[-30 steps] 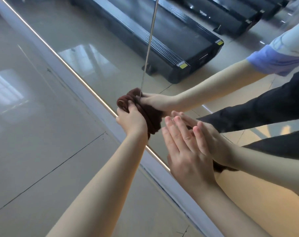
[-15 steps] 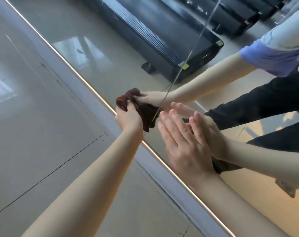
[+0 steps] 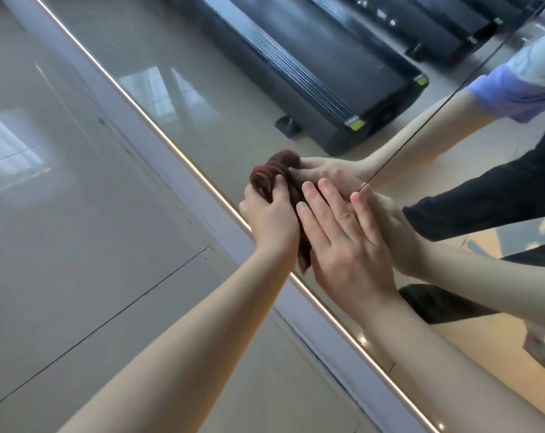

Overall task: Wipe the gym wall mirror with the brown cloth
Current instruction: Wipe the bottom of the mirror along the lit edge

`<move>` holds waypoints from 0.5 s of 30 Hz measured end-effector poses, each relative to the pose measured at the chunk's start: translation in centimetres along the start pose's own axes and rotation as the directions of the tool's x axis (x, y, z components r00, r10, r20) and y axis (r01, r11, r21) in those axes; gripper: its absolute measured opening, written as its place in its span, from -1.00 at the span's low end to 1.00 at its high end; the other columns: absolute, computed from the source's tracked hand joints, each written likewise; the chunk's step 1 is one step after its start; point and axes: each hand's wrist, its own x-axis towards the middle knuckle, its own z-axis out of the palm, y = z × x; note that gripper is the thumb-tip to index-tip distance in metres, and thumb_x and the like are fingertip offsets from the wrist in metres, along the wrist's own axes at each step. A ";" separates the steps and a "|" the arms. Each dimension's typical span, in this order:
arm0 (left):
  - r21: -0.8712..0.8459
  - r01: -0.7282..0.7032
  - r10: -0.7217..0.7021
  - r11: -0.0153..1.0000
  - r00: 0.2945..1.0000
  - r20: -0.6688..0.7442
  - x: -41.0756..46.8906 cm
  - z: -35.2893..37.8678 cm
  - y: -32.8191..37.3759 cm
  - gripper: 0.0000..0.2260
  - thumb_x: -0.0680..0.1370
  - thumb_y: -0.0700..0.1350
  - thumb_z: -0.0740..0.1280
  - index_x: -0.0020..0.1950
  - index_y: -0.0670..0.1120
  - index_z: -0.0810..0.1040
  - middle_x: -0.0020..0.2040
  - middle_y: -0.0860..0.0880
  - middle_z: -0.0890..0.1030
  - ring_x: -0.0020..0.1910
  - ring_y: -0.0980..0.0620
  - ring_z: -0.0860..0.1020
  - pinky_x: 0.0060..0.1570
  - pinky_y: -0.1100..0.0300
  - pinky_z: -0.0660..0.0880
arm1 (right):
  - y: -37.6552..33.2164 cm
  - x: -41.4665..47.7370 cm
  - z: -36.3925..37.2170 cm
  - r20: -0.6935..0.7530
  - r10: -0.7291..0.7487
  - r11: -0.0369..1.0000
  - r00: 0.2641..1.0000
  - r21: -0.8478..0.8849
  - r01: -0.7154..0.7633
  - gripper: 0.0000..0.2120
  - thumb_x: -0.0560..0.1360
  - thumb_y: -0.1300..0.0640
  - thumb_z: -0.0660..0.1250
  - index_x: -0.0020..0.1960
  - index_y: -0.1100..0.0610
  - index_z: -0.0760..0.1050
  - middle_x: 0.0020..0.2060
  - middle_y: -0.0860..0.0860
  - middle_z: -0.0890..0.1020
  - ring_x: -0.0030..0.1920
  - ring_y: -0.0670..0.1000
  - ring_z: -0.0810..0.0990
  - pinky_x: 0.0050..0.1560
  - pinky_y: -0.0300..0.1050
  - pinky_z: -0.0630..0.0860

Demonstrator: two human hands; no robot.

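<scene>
At centre frame, nearest item: left hand, fingers curled round the bunched top of the cloth, pressing it to the glass.
Beside it, to the right: right hand, fingers straight and together, palm laid flat on the glass; it holds nothing, and its thumb side lies against the cloth's tail.
Task item: brown cloth, rolled into a wad at centre frame, with a tail hanging down between the two hands.
Long axis of cloth: upper left to lower right, steeper than the trim line.
Surface: mirror, filling the upper and right of the frame; the cloth sits low on it, just inside the gold trim.
Key relation: nearly all the glass lies up and to the right of the cloth; the left hand has the cloth, so a wiping stroke would probably run that way, with the flat right hand in its path.
Panel seam: a thin dark line running from upper right down to the right hand's fingertips.
Left of trim: pale floor tile.
Farthest, in reflection: black treadmill, upper frame.
</scene>
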 end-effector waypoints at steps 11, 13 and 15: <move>0.025 0.034 -0.034 0.999 0.999 0.014 1.5 0.1 1.2 -0.82 0.66 0.03 0.22 0.20 -0.02 0.44 0.26 -0.08 0.49 0.11 0.04 0.53 0.01 0.25 0.48 | -0.2 -0.3 0.2 0.095 -0.012 0.962 0.995 -0.269 0.038 -0.55 0.64 0.22 0.04 0.51 0.27 0.30 0.52 0.11 0.31 0.54 0.06 0.21 0.54 0.04 -0.06; 0.043 0.012 -0.011 0.999 1.000 -0.023 2.3 0.0 1.0 -0.81 0.67 0.02 0.20 0.22 -0.03 0.42 0.27 -0.07 0.46 0.08 0.08 0.50 -0.03 0.31 0.41 | -0.2 -0.2 0.2 0.092 -0.016 0.967 0.996 -0.253 0.039 -0.55 0.64 0.21 0.07 0.51 0.27 0.30 0.52 0.11 0.31 0.54 0.06 0.18 0.54 0.04 -0.06; 0.046 0.127 -0.125 0.991 0.991 -0.054 3.7 -0.5 0.7 -0.69 0.68 0.05 0.17 0.34 -0.09 0.42 0.31 -0.09 0.46 0.19 -0.04 0.52 0.11 0.17 0.42 | -0.2 -0.2 0.3 0.092 -0.020 0.968 0.996 -0.247 0.043 -0.54 0.63 0.20 0.10 0.51 0.27 0.29 0.52 0.12 0.30 0.54 0.06 0.15 0.54 0.04 -0.08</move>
